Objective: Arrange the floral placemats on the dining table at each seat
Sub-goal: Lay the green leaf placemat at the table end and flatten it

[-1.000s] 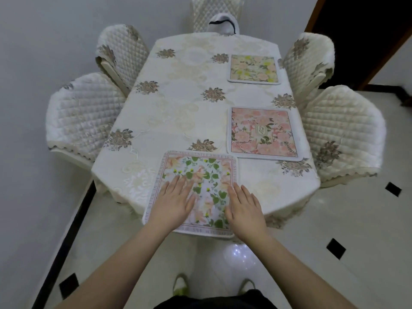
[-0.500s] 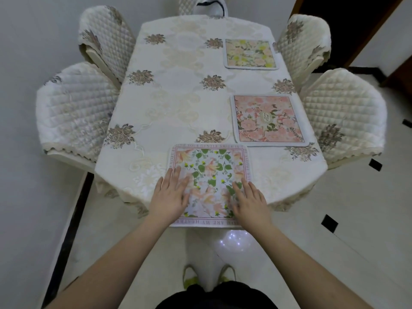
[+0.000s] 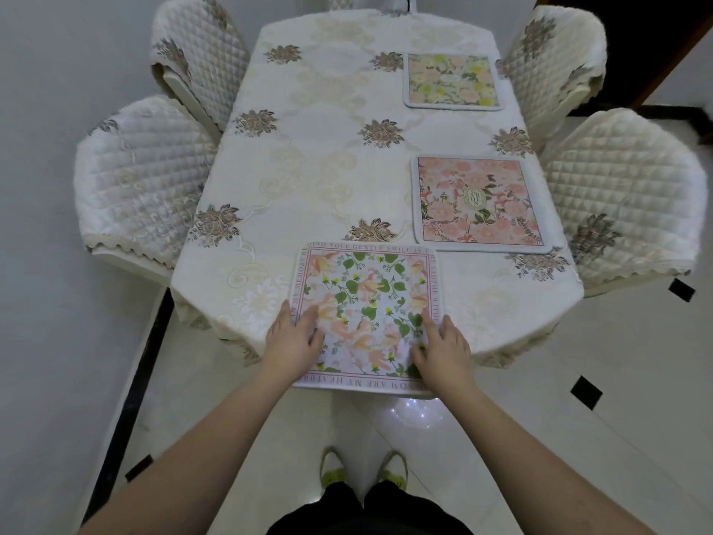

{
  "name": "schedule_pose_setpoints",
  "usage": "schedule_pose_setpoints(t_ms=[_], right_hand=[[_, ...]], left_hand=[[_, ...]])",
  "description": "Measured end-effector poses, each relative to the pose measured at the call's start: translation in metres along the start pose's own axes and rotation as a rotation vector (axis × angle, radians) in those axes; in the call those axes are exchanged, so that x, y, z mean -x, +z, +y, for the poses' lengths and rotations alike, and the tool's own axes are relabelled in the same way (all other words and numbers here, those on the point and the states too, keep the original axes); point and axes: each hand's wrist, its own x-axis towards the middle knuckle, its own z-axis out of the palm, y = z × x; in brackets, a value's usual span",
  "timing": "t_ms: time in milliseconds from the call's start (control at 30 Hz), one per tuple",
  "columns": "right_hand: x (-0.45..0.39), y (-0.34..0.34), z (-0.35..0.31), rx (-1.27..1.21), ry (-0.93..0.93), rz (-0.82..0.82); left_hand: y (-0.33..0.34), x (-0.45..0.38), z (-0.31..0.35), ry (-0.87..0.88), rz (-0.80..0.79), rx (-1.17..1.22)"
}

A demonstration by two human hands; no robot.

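A green-leaf floral placemat (image 3: pixel 366 299) lies at the near end of the dining table (image 3: pixel 316 167), its near edge hanging over the table's edge. My left hand (image 3: pixel 294 339) rests flat on its near left part. My right hand (image 3: pixel 441 347) rests on its near right part, fingers slightly bent. A pink floral placemat (image 3: pixel 478 204) lies at the near right seat. A yellow-and-peach placemat (image 3: pixel 452 81) lies at the far right seat.
Quilted cream chairs flank the table: two on the left (image 3: pixel 142 175) (image 3: pixel 200 56), two on the right (image 3: pixel 621 191) (image 3: pixel 555 52), one at the far end. A grey wall runs close along the left. Tiled floor (image 3: pixel 578 399) lies around me.
Both hands slid back toward the near corners of the green-leaf placemat, and the mat now sits squarer to the table end. The camera tilted down and closer.
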Motion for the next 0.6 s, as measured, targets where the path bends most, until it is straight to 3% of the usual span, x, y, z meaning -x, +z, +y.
schedule_pose_setpoints(t_ms=[133,367,500,600], right_hand=[[0.005,-0.005,0.002,-0.077,-0.005,0.051],[0.019,-0.026,-0.003,-0.471,-0.064,0.15],[0.02,-0.036,-0.005,-0.667,0.006,0.153],[0.021,-0.045,-0.005,-0.806,0.076,0.092]], left_hand=[[-0.003,0.004,0.003,-0.038,0.051,0.165],[-0.028,0.014,0.01,-0.112,0.26,0.648],[-0.038,0.013,0.008,-0.205,0.21,0.75],[-0.04,0.012,0.005,-0.311,0.149,1.039]])
